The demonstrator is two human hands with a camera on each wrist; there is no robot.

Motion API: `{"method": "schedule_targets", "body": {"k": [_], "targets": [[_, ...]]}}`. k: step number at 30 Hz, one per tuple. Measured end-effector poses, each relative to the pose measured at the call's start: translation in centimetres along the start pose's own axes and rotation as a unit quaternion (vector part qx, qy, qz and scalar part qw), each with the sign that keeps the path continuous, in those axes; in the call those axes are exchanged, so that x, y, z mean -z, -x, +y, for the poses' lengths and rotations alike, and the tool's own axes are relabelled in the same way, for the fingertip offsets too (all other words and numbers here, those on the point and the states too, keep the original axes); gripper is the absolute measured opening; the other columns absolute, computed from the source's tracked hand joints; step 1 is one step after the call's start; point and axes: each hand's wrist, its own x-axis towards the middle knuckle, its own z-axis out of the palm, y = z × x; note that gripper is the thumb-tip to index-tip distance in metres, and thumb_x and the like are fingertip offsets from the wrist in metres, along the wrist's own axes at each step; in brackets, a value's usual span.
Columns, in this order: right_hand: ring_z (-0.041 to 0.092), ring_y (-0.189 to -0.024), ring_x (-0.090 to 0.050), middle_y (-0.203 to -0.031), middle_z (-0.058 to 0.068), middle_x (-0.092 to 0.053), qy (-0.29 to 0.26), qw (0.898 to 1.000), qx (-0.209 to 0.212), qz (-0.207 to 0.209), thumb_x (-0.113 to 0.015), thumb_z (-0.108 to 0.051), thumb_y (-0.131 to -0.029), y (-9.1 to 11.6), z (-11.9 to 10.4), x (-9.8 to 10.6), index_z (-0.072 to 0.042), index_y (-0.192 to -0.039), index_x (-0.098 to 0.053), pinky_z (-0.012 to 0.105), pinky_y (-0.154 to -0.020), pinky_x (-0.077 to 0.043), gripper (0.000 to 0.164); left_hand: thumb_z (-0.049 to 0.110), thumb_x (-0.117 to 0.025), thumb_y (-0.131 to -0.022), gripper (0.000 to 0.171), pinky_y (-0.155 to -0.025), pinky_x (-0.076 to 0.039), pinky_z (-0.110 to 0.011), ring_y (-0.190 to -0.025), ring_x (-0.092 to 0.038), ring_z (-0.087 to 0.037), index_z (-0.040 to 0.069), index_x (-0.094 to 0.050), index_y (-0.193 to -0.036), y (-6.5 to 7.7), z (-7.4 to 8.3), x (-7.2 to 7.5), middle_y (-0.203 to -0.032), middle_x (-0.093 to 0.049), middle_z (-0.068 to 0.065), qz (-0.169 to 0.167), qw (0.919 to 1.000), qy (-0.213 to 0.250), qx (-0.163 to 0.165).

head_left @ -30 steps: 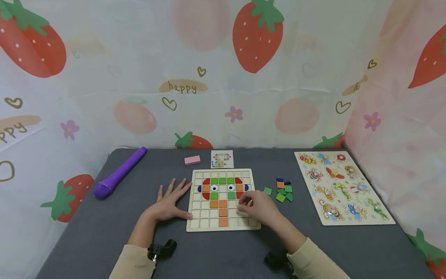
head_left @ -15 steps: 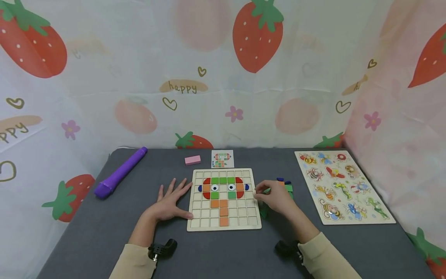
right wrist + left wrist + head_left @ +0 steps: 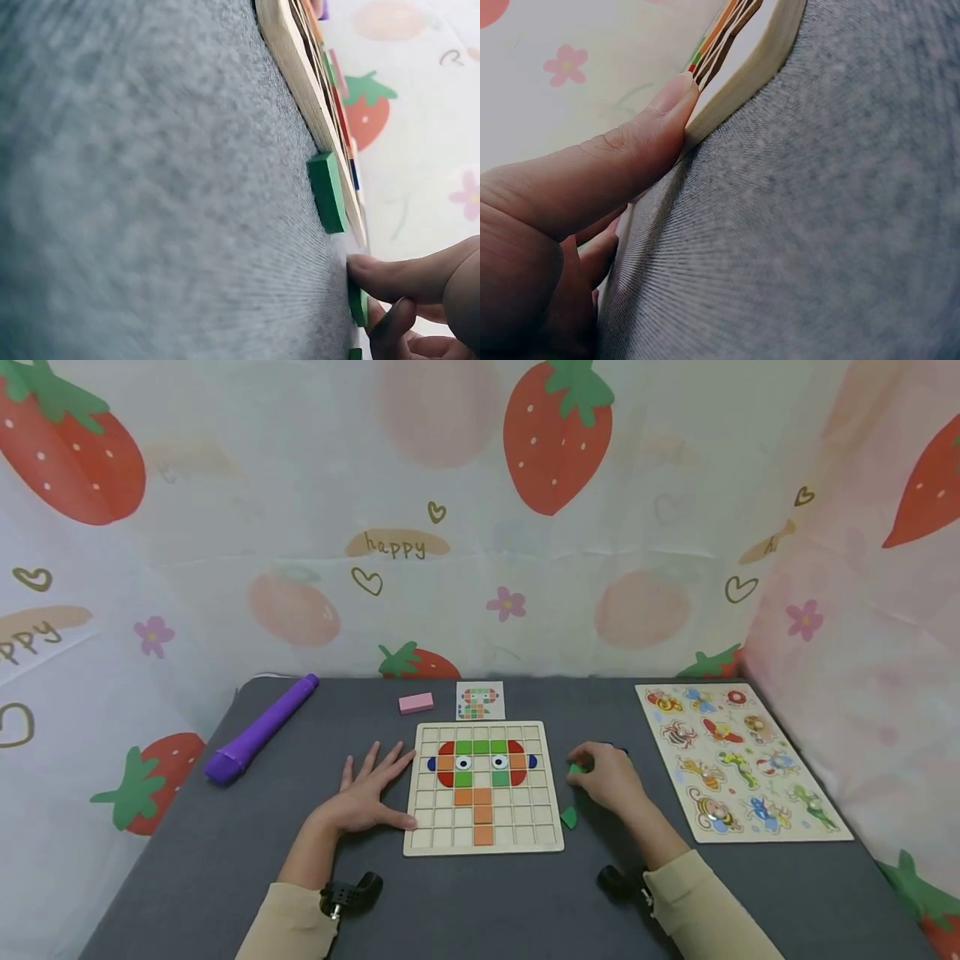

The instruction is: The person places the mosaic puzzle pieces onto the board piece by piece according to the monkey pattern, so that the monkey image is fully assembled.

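Observation:
A wooden grid board (image 3: 521,850) bears coloured tiles that form a face-like pattern above an orange column. My left hand (image 3: 358,800) lies with spread fingers at the board's left edge; its thumb touches the board's lower left edge in the left wrist view. Right of the board, my right hand (image 3: 609,777) has its thumb and curled fingers at a small green block (image 3: 358,301), pinching it at table level. Another green block (image 3: 568,817) lies by the board's right edge. The right hand mostly hides the other loose pieces; a dark blue one (image 3: 621,750) peeks out behind it.
Behind the board lie a small pattern card (image 3: 481,701) and a pink block (image 3: 416,703). A purple microphone-shaped stick (image 3: 258,731) is at the left. At the right lies a picture board (image 3: 738,768) with insects and other animals. A printed curtain stands behind the table.
My right hand has moved right, from over the board to the loose pieces. A green block now lies by the board's right edge, where none was a second ago. My left hand has stayed put.

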Motion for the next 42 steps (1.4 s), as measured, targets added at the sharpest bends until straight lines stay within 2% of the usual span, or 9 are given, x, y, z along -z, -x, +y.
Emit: {"method": "schedule_targets", "body": {"k": [3, 6, 12, 19, 25, 33, 42], "targets": [[0.020, -0.081, -0.064, -0.091, 0.006, -0.072, -0.018, 1.000, -0.003, 0.011, -0.083, -0.014, -0.084, -0.1, -0.2, 0.2, -0.007, -0.101, -0.075, 0.042, -0.074, -0.053, 0.020, 0.057, -0.085, -0.071, 0.117, -0.114, 0.021, -0.067, -0.155, 0.015, -0.039, 0.025, -0.021, -0.163, 0.0, 0.1, 0.1, -0.171, -0.007, -0.008, 0.001, 1.0000, 0.000, 0.000], [0.016, -0.070, -0.063, -0.084, 0.004, -0.070, -0.059, 0.998, 0.007, 0.026, -0.084, -0.017, -0.084, 0.1, -0.4, 0.4, -0.008, -0.094, -0.073, 0.035, -0.063, -0.051, 0.017, 0.057, -0.085, -0.072, 0.117, -0.114, 0.021, -0.067, -0.155, 0.016, -0.039, 0.025, -0.021, -0.163, 0.0, 0.2, 0.1, -0.171, -0.007, -0.008, 0.000, 1.0000, 0.001, -0.001], [0.013, -0.067, -0.064, -0.083, 0.004, -0.070, -0.109, 0.993, 0.033, 0.043, -0.085, -0.025, -0.083, 0.7, -1.3, 0.7, -0.010, -0.090, -0.070, 0.029, -0.058, -0.052, 0.022, 0.057, -0.085, -0.072, 0.116, -0.114, 0.021, -0.066, -0.155, 0.016, -0.038, 0.025, -0.021, -0.163, 0.0, 0.1, 0.0, -0.171, -0.007, -0.007, -0.001, 1.0000, 0.001, -0.001], [0.017, -0.061, -0.065, -0.080, 0.008, -0.071, -0.125, 0.991, 0.042, -0.014, -0.080, -0.027, -0.088, 1.2, -2.7, 0.6, -0.009, -0.095, -0.067, 0.030, -0.057, -0.051, 0.023, 0.058, -0.085, -0.072, 0.117, -0.114, 0.021, -0.066, -0.155, 0.015, -0.039, 0.025, -0.021, -0.163, 0.0, 0.0, -0.4, -0.171, -0.007, -0.007, -0.002, 0.9999, 0.003, -0.010], [0.015, -0.066, -0.060, -0.082, 0.003, -0.069, -0.122, 0.989, 0.068, -0.047, -0.078, -0.027, -0.090, 1.5, -4.8, 0.0, -0.011, -0.096, -0.066, 0.031, -0.059, -0.050, 0.021, 0.058, -0.085, -0.071, 0.117, -0.115, 0.020, -0.066, -0.156, 0.015, -0.038, 0.025, -0.021, -0.163, -0.1, -0.2, -0.5, -0.171, -0.007, -0.007, 0.002, 1.0000, 0.000, -0.006], [0.015, -0.064, -0.057, -0.079, 0.011, -0.070, -0.128, 0.979, 0.111, -0.113, -0.070, -0.027, -0.097, 1.5, -7.2, -1.6, -0.011, -0.100, -0.063, 0.029, -0.055, -0.044, 0.018, 0.058, -0.085, -0.071, 0.117, -0.114, 0.021, -0.066, -0.156, 0.015, -0.038, 0.026, -0.021, -0.163, -0.1, -0.2, -0.1, -0.172, -0.007, -0.007, 0.002, 1.0000, 0.000, -0.002], [0.015, -0.064, -0.060, -0.082, 0.005, -0.071, -0.124, 0.972, 0.138, -0.147, -0.071, -0.021, -0.096, 1.5, -9.1, -3.7, -0.012, -0.101, -0.068, 0.031, -0.056, -0.048, 0.011, 0.057, -0.086, -0.071, 0.117, -0.114, 0.021, -0.066, -0.156, 0.014, -0.039, 0.025, -0.022, -0.163, 0.0, 0.0, 0.1, -0.171, -0.007, -0.007, 0.001, 1.0000, -0.003, -0.004]]}}
